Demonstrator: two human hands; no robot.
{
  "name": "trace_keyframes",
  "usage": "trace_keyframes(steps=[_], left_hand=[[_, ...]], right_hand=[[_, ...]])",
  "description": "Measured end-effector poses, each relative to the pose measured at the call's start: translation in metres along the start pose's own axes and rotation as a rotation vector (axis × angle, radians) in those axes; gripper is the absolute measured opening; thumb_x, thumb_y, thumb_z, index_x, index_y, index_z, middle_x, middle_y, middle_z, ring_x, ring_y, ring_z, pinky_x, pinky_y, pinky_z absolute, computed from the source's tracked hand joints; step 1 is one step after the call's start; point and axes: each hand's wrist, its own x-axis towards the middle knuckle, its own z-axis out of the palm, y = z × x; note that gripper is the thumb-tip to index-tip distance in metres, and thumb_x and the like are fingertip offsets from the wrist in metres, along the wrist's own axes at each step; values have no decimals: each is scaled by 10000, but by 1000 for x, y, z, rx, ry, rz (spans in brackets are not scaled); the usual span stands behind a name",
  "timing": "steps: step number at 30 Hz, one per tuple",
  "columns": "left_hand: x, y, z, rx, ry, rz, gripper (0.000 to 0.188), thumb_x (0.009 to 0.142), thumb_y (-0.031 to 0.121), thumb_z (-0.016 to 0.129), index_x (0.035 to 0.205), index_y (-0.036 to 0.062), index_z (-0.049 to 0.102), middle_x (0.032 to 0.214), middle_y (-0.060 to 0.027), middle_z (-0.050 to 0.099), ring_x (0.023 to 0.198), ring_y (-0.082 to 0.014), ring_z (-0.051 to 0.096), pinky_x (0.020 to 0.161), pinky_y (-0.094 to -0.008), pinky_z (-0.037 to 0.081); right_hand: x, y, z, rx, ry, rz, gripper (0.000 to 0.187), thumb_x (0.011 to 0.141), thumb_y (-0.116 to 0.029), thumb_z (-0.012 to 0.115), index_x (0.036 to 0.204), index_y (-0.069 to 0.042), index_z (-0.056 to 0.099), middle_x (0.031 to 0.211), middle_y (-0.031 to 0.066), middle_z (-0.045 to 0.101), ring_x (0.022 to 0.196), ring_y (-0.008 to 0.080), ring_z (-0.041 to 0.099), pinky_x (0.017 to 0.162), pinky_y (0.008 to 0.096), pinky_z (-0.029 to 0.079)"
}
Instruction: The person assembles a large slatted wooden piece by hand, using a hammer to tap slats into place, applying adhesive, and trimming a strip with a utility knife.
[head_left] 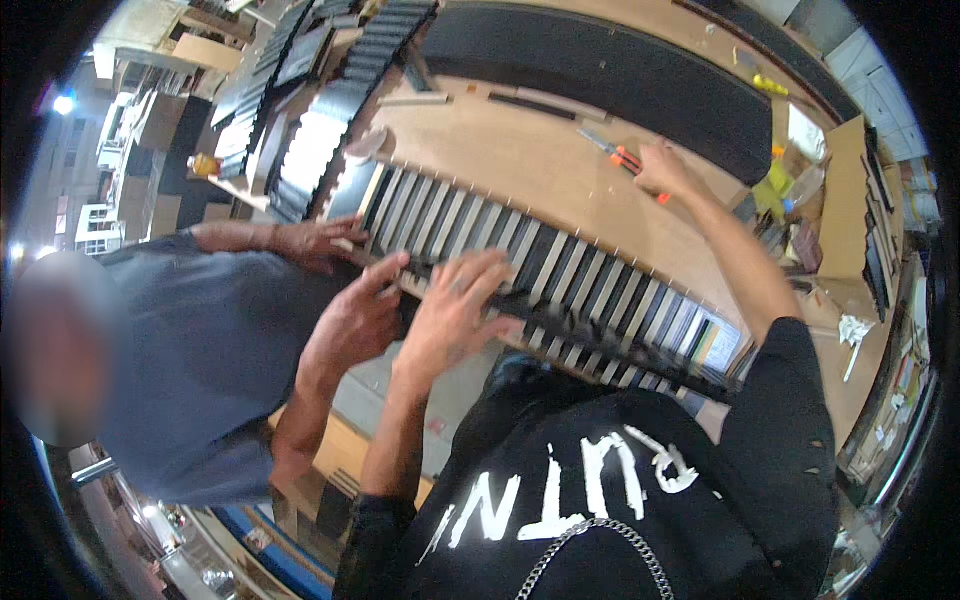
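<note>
My right hand point(660, 172) is closed round a tool with an orange-and-black handle point(626, 160) and a flat metal blade. It is raised over the bare wood of the workbench point(480, 145), with the blade pointing to the far left. My left hand point(458, 305) is over the near edge of a slatted panel point(535, 258), its fingers apart and slightly blurred. Nothing shows in its grasp; whether it touches the panel I cannot tell. The panel runs across the bench in alternating dark and pale strips, with a long black strip point(610, 335) along its near side.
At the left a co-worker in a dark shirt point(200, 370) reaches in, one hand point(358, 318) close to my left hand, the other at the panel's left end. A long black board point(590, 75) lies behind. More slatted panels point(345, 110) stand back left; a cardboard box point(848, 200) is at right.
</note>
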Motion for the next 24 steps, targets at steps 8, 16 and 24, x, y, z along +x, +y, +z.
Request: trace_keyframes(steps=[8,16,24], left_hand=[[11,-26,0,-12,-16,122,417,721,328,806,1058,92,739,971,-39,731,923,-217,662,886,-362,442],[16,-30,5,-84,25,225,359,713,312,820,968,70,748,898,-57,729,831,-226,660,791,-347,449],[5,-38,5,-92,-15,174,340,664,166,830,980,78,740,915,-57,733,859,-236,674,820,-352,454]], right_hand=[[-195,-61,-105,993,90,47,569,828,-78,675,1344,10,453,875,127,652,665,155,686,596,285,567],[-367,-213,-25,1195,468,378,574,1050,-450,437,1483,-74,446,880,15,593,705,66,486,657,199,421],[-365,-327,35,665,550,323,663,851,-147,755,1444,-28,482,892,140,537,717,246,536,568,352,468]])
